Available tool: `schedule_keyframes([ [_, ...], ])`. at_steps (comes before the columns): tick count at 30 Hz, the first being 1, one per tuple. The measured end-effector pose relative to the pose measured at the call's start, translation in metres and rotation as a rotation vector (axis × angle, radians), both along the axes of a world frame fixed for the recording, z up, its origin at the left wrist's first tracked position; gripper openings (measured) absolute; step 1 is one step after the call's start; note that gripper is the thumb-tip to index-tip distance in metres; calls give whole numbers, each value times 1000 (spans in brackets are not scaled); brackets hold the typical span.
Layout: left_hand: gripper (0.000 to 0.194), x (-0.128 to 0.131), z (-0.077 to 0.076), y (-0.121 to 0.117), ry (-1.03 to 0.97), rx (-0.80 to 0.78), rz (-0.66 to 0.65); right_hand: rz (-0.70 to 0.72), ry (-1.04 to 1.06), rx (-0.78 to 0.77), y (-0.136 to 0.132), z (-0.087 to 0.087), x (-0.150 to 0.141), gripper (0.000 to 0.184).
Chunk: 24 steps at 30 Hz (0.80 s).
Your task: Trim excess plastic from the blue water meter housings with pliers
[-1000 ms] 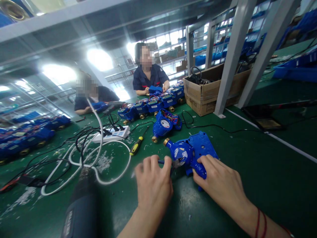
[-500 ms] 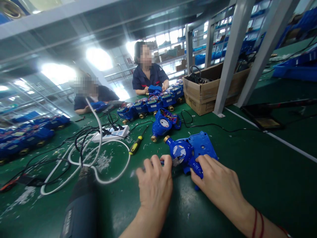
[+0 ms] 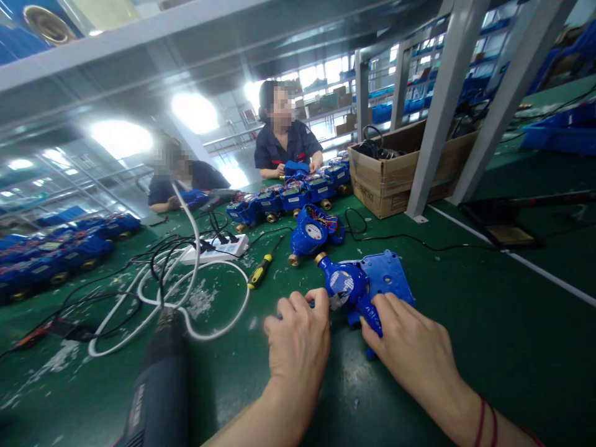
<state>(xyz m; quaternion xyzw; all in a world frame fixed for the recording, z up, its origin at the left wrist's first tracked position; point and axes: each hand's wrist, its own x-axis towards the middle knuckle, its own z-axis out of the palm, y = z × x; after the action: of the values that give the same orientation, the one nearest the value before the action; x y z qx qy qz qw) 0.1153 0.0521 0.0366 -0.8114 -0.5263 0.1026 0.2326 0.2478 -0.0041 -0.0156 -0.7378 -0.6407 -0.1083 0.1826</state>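
Note:
A blue water meter [image 3: 345, 282] lies on the green table with a whitish, partly worn patch on its round face. My right hand [image 3: 410, 338] grips its near end, thumb and fingers closed around the blue pipe part. My left hand [image 3: 300, 335] is closed on a small flat-bladed tool [image 3: 336, 302], whose greyish tip touches the near left edge of the face. Most of the tool is hidden by my fingers. Behind the meter rests a flat blue bracket-like plate [image 3: 388, 276]. Beyond it is another blue meter [image 3: 310, 234] with a white dial and exposed wires.
At left are a heat gun [image 3: 158, 385], a coiled white cable [image 3: 216, 337], a power strip [image 3: 223, 249] and a yellow-black screwdriver [image 3: 261, 271]. Rows of meters, a cardboard box [image 3: 388, 180] and a metal post [image 3: 437, 112] stand farther back. Two co-workers sit opposite.
My left hand has turned slightly, with the tool's tip still at the meter's face. My right hand keeps its grip. The whole view has shifted a little.

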Motion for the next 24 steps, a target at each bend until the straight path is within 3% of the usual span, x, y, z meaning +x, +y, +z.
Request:
schedule_keyframes([
  [13, 27, -5, -5, 0, -40, -43, -54, 12, 28, 6, -2, 1, 0, 9],
  [19, 31, -10, -13, 7, -130, -203, -52, -7, 35, 1, -3, -1, 0, 8],
  [24, 30, -19, -9, 19, -304, -387, -28, -30, 59, -43, -3, -3, 2, 8],
])
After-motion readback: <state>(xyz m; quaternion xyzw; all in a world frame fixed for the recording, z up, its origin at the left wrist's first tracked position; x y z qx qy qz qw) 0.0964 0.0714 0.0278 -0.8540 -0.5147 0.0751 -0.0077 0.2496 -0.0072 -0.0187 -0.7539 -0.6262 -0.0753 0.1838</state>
